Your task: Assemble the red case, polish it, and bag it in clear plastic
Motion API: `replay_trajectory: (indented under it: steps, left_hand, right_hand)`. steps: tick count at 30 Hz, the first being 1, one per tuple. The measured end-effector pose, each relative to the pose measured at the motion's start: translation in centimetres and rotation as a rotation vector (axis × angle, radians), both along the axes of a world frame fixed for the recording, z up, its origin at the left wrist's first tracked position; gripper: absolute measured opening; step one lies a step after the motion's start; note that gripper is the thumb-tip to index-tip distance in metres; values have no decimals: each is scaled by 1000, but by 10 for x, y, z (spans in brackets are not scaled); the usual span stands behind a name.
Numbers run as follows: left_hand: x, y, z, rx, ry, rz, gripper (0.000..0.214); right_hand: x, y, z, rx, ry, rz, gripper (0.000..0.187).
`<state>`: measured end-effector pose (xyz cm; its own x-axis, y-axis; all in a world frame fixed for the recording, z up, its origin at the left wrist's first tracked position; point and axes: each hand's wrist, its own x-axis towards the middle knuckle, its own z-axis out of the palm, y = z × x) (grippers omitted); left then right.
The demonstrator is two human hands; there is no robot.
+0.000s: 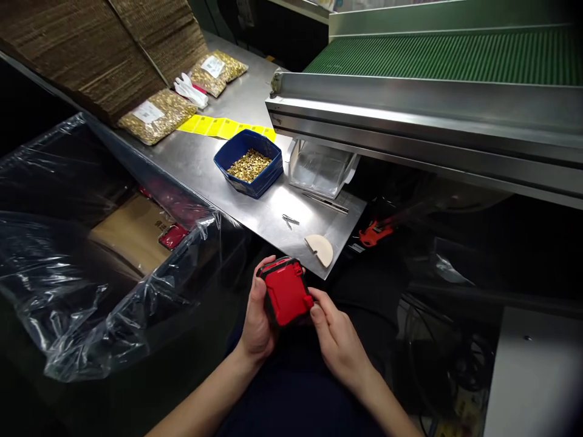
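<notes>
Both hands hold a small red case (pixel 286 294) w/ black trim, low in the head view, just in front of the desk (pixel 200 164) edge. Left hand (pixel 257 321) wraps the case from its left side, fingers curled round the back, thumb near the top left corner. Right hand (pixel 334 340) meets the case at its lower right corner; fingers pinched narrow on that corner, touching it.

On the steel desk: blue bin (pixel 249 162) w/ small brass-coloured parts inside, clear plastic tray (pixel 321 170) just beside it to the right, tweezers (pixel 289 221) and a pale half-round piece (pixel 319 249) near the front edge. Further back, yellow label strip (pixel 223 127), three clear bags of brass parts (pixel 155 115), white glove (pixel 190 91), cardboard flaps (pixel 91 48). Green conveyor belt (pixel 455 54) runs upper right. Left of the desk, a clear plastic-lined box (pixel 91 255) w/ a red item (pixel 173 237) in it.
</notes>
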<state>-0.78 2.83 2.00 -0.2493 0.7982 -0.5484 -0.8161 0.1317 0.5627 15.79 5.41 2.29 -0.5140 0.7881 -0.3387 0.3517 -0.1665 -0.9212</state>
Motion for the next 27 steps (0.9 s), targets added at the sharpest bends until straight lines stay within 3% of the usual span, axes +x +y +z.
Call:
replay_trajectory:
  steps: [4, 8, 10, 13, 14, 16, 17, 22, 27]
  left_hand:
    - [-15, -7, -3, 45, -473, -211, 56]
    - [-17, -18, -10, 192, -758, -329, 51]
    - [-15, -21, -13, 241, -823, -347, 53]
    - [-13, -22, -16, 269, -866, -349, 57]
    - [-14, -22, -16, 267, -872, -344, 58]
    - [-15, -21, -16, 249, -873, -329, 58]
    - [-15, -20, -16, 237, -868, -322, 58]
    - [-17, -23, -15, 185, -828, -262, 59]
    - [-20, -27, -17, 145, -809, -182, 63]
  right_hand:
    - [19, -5, 2, 2, 55, -135, 37]
    - [36, 10, -1, 67, -65, -181, 28]
    - [49, 35, -13, 198, -160, -232, 26]
    - [78, 90, -49, 552, -472, -338, 28]
    - [89, 109, -63, 634, -645, -326, 34]
    - [107, 143, -91, 725, -975, -159, 49]
    - [113, 156, -103, 739, -1036, -90, 53]
    - [121, 189, -144, 768, -1075, 132, 59]
    - [122, 202, -162, 771, -1080, 238, 59]
